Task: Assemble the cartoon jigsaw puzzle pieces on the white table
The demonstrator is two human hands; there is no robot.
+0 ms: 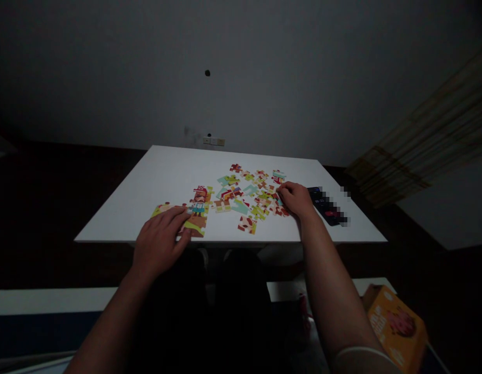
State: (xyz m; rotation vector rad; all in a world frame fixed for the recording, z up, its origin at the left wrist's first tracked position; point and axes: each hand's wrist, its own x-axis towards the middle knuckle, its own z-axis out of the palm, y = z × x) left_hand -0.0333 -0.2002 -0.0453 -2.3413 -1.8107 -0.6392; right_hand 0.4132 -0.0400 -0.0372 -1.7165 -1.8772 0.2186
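My left hand (159, 236) lies flat with its fingers stretched over a joined section of a jigsaw puzzle (200, 208). This section shows a figure in a red hat and blue clothes, and the hand covers part of it. At the right side of a heap of loose puzzle pieces (249, 191), my right hand (294, 197) has its fingers bent and drawn together. Whatever is between those fingertips is hidden. One puzzle piece (246, 224) with a brown and cream pattern lies apart, close to the table's front edge.
A phone (324, 206) with a lit screen, partly blurred out, lies on the white table (128, 192) beyond my right wrist. Below right, an orange puzzle box (399, 330) rests by the bench (50, 301). A wall with sockets (213, 141) stands behind the table.
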